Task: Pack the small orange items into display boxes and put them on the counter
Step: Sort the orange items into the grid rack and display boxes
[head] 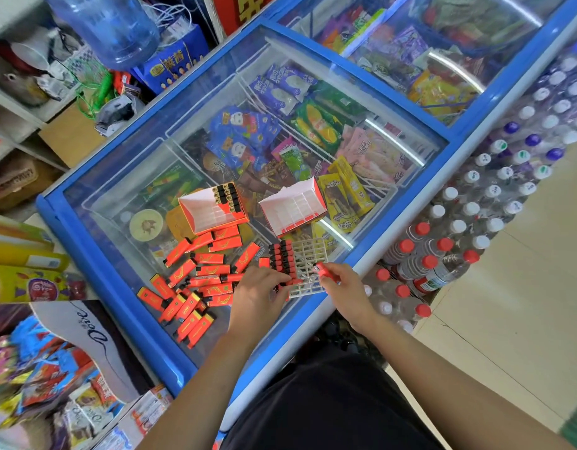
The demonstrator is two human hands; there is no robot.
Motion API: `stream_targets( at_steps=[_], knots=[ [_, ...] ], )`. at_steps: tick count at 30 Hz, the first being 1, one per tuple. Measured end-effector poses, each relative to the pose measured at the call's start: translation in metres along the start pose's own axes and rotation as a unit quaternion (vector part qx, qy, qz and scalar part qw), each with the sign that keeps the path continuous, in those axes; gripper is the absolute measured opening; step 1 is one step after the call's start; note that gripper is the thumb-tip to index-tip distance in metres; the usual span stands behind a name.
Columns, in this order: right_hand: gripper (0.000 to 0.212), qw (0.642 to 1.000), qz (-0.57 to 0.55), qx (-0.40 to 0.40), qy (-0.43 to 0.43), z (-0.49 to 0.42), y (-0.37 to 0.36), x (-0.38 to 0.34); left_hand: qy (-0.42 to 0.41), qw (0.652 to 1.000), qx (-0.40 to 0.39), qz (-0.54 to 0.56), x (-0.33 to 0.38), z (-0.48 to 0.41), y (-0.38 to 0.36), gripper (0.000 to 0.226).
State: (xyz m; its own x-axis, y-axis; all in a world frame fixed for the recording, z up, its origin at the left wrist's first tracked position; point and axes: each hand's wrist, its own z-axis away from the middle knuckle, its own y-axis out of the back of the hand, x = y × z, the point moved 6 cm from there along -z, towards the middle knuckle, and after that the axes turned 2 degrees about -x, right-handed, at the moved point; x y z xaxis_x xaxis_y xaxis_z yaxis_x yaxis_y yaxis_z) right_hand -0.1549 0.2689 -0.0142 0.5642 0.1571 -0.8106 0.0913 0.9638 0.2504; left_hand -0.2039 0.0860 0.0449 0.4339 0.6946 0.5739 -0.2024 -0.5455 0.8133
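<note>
Several small orange lighters [196, 280] lie scattered on the glass lid of a blue freezer [118, 203]. A white grid tray [308, 267] rests near the lid's front edge, with two rows of lighters [282, 258] standing in its left side. My left hand [261, 290] presses on the tray's left part by those rows. My right hand [340, 284] holds one orange lighter [324, 270] over the tray's right side. Two orange display boxes stand behind: the left box [212, 206] holds a few black-topped lighters, the right box [292, 207] looks empty.
The freezer under the glass is full of ice-cream packs. Shrink-wrapped water bottles [475, 222] are stacked to the right of the freezer. Snack bags and a white Dove display [85, 332] sit at the left. A large blue water jug [111, 27] stands behind.
</note>
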Motion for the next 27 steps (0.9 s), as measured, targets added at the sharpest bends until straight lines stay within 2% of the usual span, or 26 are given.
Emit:
stream_targets(
  at_steps=[4,9,15,20,25,27],
  knots=[
    [0.012,1.0,-0.013,0.004,0.0,0.001,-0.001,0.002,0.007,0.999,-0.022,-0.028,0.002,-0.004,-0.011,0.015],
    [0.015,0.999,-0.041,0.01,0.031,0.003,0.001,0.003,0.026,0.999,0.005,-0.03,0.002,-0.007,-0.013,0.014],
    [0.012,0.997,-0.055,0.023,0.04,0.002,0.003,0.011,-0.052,0.995,0.0,-0.086,0.007,-0.008,-0.016,0.006],
    [0.01,0.995,-0.093,0.016,0.021,-0.002,0.0,0.018,0.01,0.997,0.015,-0.069,0.002,-0.007,-0.02,0.015],
    [0.009,0.996,-0.081,0.002,0.026,-0.002,-0.002,0.016,-0.009,0.998,0.043,-0.043,0.002,0.002,-0.017,0.01],
    [0.008,0.997,-0.068,-0.01,0.025,-0.002,-0.004,0.016,-0.007,0.999,0.045,-0.024,-0.001,0.008,-0.013,0.018]
  ],
)
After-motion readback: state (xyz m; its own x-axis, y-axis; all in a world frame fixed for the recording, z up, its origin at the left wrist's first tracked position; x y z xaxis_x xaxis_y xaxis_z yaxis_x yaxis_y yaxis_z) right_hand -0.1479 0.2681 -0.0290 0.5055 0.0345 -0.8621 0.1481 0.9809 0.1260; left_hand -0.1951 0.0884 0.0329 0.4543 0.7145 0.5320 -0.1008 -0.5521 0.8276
